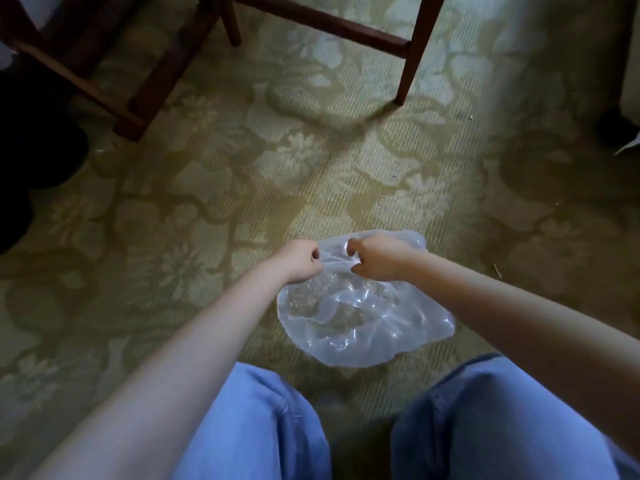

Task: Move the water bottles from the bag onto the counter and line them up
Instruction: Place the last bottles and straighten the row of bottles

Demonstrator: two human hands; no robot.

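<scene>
At the far left a dark shape (34, 150) sits in shadow, too dim to name, and beside it the wooden legs of a chair (149, 81) stand on the patterned green carpet (207, 202). Further in, the left hand (301, 261) reaches down and forward, its fingers curled and pinching the gathered top of a clear plastic bag (363, 323). Just beside it, close but not touching, the right hand (377, 259) pinches the same bunched plastic from the other side. Both hands are clamped on the mouth of the bag. The bag rests on the carpet in front of the person's knees in blue jeans (263, 427), and its crinkled, glossy skin catches the light. Whether the water bottles lie inside cannot be told through the plastic. To the upper right, another chair leg (412, 53) with its crossbar comes down onto the carpet.

No worktop is in view, so the task looks to be at its very start, with the bag being opened or taken hold of. The next move likely calls for drawing the two hands apart to spread the mouth, or lifting the bag by its gathered top with a firm pinch so that the thin plastic does not slip or tear under the weight.
</scene>
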